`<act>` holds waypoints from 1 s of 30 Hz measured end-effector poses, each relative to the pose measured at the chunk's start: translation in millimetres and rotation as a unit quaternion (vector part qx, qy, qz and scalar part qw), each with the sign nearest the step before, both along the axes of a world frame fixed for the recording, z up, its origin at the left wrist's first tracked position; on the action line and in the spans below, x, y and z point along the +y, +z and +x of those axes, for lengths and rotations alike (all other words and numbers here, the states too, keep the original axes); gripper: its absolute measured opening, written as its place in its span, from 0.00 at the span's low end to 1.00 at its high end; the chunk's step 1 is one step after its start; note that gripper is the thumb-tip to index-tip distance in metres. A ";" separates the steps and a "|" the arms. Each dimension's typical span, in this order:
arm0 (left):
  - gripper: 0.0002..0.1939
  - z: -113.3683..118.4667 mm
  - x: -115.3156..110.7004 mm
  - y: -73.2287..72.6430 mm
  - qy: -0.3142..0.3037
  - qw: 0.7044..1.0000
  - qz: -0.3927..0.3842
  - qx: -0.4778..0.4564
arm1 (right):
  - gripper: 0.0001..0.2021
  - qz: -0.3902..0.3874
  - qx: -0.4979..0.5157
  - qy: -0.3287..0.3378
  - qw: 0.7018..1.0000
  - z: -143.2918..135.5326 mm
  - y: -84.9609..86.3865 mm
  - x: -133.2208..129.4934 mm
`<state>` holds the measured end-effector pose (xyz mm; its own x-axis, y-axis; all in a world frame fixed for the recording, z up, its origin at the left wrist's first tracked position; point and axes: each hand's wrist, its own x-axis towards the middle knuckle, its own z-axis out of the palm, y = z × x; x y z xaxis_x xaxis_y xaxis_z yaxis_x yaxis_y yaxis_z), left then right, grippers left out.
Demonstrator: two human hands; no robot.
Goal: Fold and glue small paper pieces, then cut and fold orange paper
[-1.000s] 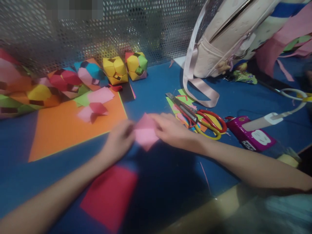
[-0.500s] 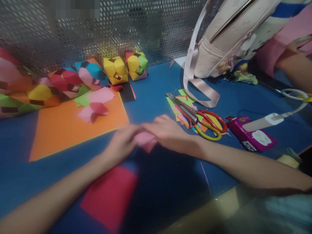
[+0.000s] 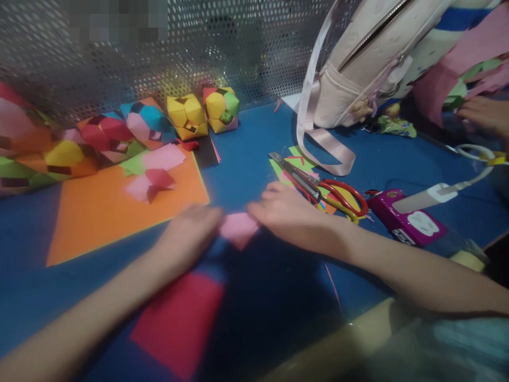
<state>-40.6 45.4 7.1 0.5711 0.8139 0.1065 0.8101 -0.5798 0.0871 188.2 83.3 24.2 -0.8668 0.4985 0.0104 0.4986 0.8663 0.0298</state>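
A small folded pink paper (image 3: 239, 229) is stretched between my two hands above the blue table. My left hand (image 3: 194, 228), somewhat blurred, is closed on its left end. The right end is pinched by my right hand (image 3: 278, 209). Below my left forearm lies a red paper sheet (image 3: 181, 321). To the left, an orange sheet (image 3: 119, 207) carries a light pink folded piece (image 3: 164, 157) and a pink and red folded piece (image 3: 150, 185).
Several folded paper balls (image 3: 186, 115) line the metal mesh at the back. Red and yellow scissors (image 3: 306, 180) lie on paper scraps beside a purple box (image 3: 413, 217). A pale bag (image 3: 345, 79) stands behind. Another person's hand (image 3: 487, 114) shows at the right edge.
My hands have moved slightly apart, showing more of the pink paper between them. At the right edge, the other person's hand and the paper near it have shifted.
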 end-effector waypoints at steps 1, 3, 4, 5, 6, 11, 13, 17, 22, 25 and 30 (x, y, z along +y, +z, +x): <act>0.12 0.2 -0.2 1.2 0.003 1.000 0.001 0.016 | 0.07 -0.003 -0.006 -0.006 1.000 1.0 1.5 0.2; 0.11 0.4 0.4 1.8 0.012 0.999 0.003 0.034 | 0.07 -0.013 -0.006 -0.017 1.000 2.3 2.0 1.3; 0.10 0.3 1.1 1.3 0.018 0.999 0.005 0.033 | 0.08 -0.017 0.003 -0.024 1.000 2.5 1.0 2.0; 0.10 0.3 1.8 0.6 0.026 0.999 0.009 0.024 | 0.09 -0.018 0.019 -0.032 0.999 2.5 -0.6 2.7; 0.10 0.4 2.4 -0.1 0.035 0.999 0.013 0.008 | 0.10 -0.018 0.041 -0.042 0.998 2.2 -2.6 3.4; 0.12 4.2 1.3 2.4 0.124 0.984 -0.038 -0.125 | 0.15 -0.020 0.162 -0.098 0.982 -0.5 -12.5 4.5; 0.13 6.2 0.3 5.1 0.158 0.969 -0.072 -0.177 | 0.17 -0.021 0.219 -0.126 0.967 -0.8 -13.9 4.6; 0.11 7.7 0.4 7.7 0.207 0.936 -0.136 -0.251 | 0.22 -0.047 0.320 -0.166 0.932 -0.6 -12.3 6.8; 0.10 8.0 0.6 7.1 0.262 0.896 -0.196 -0.301 | 0.32 -0.190 0.387 -0.239 0.870 -4.0 -7.1 8.4; 0.10 10.8 0.0 6.8 0.260 0.868 -0.240 -0.348 | 0.32 -0.308 0.398 -0.274 0.820 -7.7 -5.3 6.9; 0.19 13.4 1.5 5.1 0.299 0.824 -0.226 -0.426 | 0.31 -0.328 0.375 -0.246 0.832 -9.2 -6.6 5.0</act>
